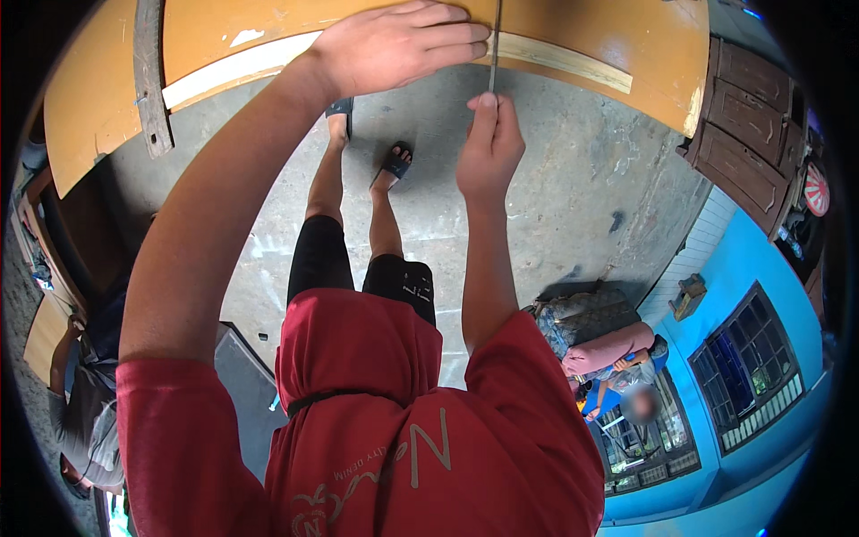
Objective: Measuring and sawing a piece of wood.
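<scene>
My left hand [398, 46] lies flat over a pale wooden strip [564, 64] along the near edge of an orange-tan tabletop [608, 22]. Its fingers are stretched out, with the tips next to a long, thin, dark metal bar [495, 58]. My right hand [492, 148] is closed round the near end of this bar, thumb on top. The bar crosses the strip and runs out of the picture at the top; whether it is a file or a blade I cannot tell.
A weathered grey wooden piece [152, 85] lies across the tabletop's left part. Brown carved cabinet doors [747, 116] stand at the right. People sit at the lower right, near a blue wall [769, 277], and at the far left. Concrete floor [573, 188] shows below.
</scene>
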Demonstrator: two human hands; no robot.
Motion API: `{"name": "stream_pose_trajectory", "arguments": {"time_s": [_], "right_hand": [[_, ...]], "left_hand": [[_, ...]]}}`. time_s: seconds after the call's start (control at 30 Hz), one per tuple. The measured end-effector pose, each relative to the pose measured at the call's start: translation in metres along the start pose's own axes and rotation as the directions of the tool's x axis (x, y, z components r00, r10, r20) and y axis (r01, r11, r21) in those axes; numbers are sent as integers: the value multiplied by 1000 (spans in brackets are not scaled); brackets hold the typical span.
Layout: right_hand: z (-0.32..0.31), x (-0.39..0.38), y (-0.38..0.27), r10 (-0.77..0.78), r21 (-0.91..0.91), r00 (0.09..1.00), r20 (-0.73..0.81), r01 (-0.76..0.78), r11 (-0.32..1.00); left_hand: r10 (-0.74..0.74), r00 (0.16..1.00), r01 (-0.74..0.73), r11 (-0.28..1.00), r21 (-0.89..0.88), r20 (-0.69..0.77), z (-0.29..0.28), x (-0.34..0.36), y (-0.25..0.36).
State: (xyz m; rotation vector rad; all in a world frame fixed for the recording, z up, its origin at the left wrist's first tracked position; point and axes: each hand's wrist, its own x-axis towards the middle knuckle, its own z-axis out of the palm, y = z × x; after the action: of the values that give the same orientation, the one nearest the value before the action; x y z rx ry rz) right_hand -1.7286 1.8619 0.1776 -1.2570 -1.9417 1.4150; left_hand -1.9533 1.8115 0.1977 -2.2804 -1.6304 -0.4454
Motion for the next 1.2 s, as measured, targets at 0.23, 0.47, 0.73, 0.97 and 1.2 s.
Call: {"name": "stream_pose_trajectory", "arguments": {"time_s": [0.23,0.47,0.73,0.97,1.2], "right_hand": [[5,18,-5,20,-14,1000,7,-20,1000],[-2,1,5,51,18,999,9,-51,999],[-3,-7,0,36,17,999,3,-36,999],[0,15,-7,60,-54,997,38,-58,997],[-5,-6,3,42,4,999,18,-42,999]], "left_hand": [[-68,993,90,968,-232,100,-10,6,-2],[-39,998,41,996,-75,41,-5,1,2],[-143,958,172,980,-97,250,9,-9,11],[-65,989,97,963,-253,132,-4,0,0],[-124,970,145,985,-88,209,11,-8,6]]}}
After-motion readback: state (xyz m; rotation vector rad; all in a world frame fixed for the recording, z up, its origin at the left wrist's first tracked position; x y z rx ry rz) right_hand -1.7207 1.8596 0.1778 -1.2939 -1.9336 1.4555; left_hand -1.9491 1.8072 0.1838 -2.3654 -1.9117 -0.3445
